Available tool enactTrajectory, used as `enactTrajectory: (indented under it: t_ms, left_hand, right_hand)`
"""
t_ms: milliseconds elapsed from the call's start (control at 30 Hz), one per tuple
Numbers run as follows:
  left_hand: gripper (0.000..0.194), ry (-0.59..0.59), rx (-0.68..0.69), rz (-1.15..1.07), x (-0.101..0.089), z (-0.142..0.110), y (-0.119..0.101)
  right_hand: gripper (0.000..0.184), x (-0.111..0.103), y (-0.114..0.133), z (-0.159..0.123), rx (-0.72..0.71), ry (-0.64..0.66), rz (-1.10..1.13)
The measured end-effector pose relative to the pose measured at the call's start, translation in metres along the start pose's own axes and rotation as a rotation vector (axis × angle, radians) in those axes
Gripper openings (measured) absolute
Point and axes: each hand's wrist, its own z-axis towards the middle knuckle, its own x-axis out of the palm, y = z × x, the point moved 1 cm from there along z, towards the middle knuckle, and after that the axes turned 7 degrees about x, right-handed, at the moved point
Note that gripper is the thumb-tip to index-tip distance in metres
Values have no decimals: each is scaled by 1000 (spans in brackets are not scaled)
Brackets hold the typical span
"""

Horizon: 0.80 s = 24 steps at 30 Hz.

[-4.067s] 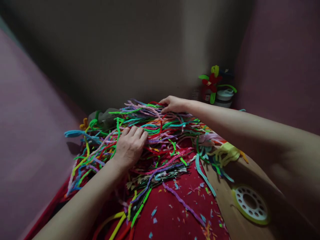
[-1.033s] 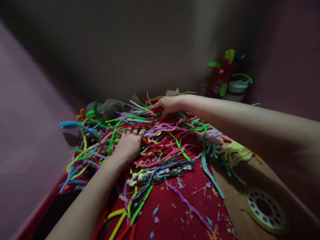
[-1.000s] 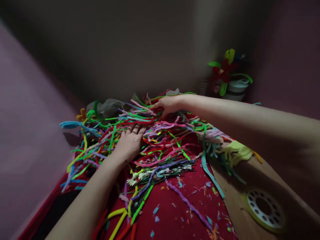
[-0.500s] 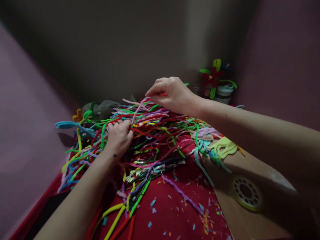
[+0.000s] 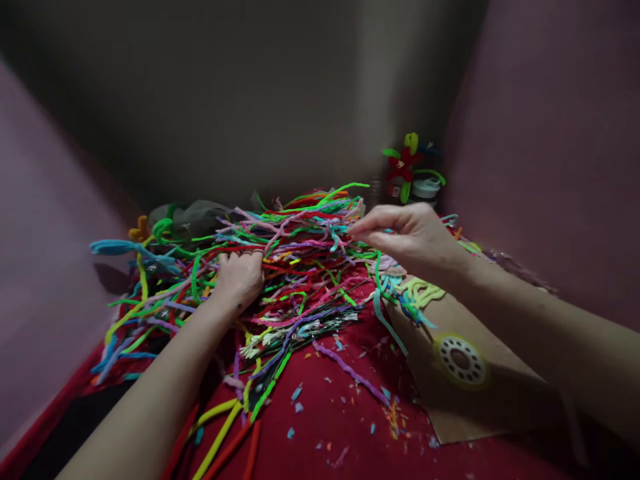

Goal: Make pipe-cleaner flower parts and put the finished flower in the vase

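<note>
A heap of fuzzy pipe cleaners [image 5: 300, 250] in many colours spreads across the middle of the head view. My left hand [image 5: 241, 277] is on the near-left part of it, fingers curled over the stems. From its fingertips a pink pipe cleaner [image 5: 280, 232] runs up and to the right. At the heap's right end my right hand [image 5: 413, 237] is raised, thumb and forefinger pinched together close to a light-blue stem tip. Whether that tip is between the fingers is hard to see. Below the heap lies a bundle of thin dark stems with white tips [image 5: 305, 330].
Red cloth [image 5: 320, 413] with coloured scraps lies in front. A cardboard piece [image 5: 450, 413] to the right bears a white tape spool [image 5: 461, 360] and yellow pipe cleaners [image 5: 425, 291]. Behind stand a red pipe-cleaner flower [image 5: 403, 165] and a lidded cup [image 5: 426, 190].
My right hand reached into the top of the heap, lifted by a pink stem, then moved right and down to the heap's right end. My left hand shifted slightly left and its fingers curled.
</note>
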Motion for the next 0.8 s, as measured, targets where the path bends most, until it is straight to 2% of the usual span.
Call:
enactTrajectory:
  t_ms: [167,267,367,467,567,700,800]
  left_hand:
    - [32,-32,-91,-18,-1,0,2]
    - [31,-45,-128,-30,0,0,3]
    - [30,-55,-135,-37,1,0,3]
    - [29,-61,-118,-40,1,-2,2]
    - [30,-65,-98,-41,1,-2,1]
    - [30,-63,-62,-37,-1,-3,-1]
    - [30,-59,-53,-22,-3,-3,-2]
  right_hand:
    - [24,2,-33,-9,163,229,-243]
    - [27,4,-45,-4,165,322,-458]
    - [25,5,-45,-5,133,369,-604]
    - [24,6,-38,-19,43,386,-559]
    - [22,6,-29,-49,-76,454,-477]
    - [21,6,-17,-88,-172,431,-444]
    - [20,10,-13,-102,-227,469,-429]
